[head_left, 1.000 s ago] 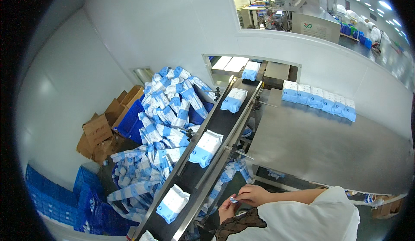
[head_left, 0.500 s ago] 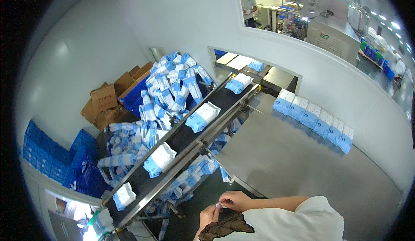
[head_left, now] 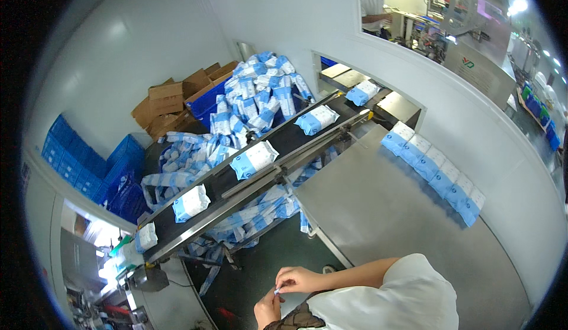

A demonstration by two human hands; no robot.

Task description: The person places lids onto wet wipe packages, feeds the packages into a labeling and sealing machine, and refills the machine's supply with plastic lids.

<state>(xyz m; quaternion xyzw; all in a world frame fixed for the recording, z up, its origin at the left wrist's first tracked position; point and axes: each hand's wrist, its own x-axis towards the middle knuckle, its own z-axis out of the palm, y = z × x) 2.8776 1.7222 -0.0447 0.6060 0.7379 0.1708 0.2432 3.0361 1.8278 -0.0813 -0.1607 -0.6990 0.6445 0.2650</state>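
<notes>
My right hand (head_left: pixel 297 280) reaches in from the right at the bottom of the view, its fingers pinched together. My left hand (head_left: pixel 267 310) is closed just below and left of it. Between the fingertips of both hands shows a small white piece (head_left: pixel 276 292), too small to name. Both hands are in the air over the dark green floor, between the conveyor belt and the steel table. Blue-and-white soft packs, one of them a pack (head_left: pixel 254 159) near the belt's middle, ride spaced out along the black conveyor belt (head_left: pixel 220 187); neither hand touches them.
A row of several upright packs (head_left: pixel 428 165) stands on the steel table (head_left: pixel 378 212) by the wall. Beyond the belt lie a heap of packs (head_left: pixel 260 93), cardboard boxes (head_left: pixel 165 98) and blue crates (head_left: pixel 74 161). A person (head_left: pixel 371 5) stands behind the window.
Packs on the belt have advanced toward the lower left, with another showing at the wall opening. The view has shifted, and my hands stay together on the small piece.
</notes>
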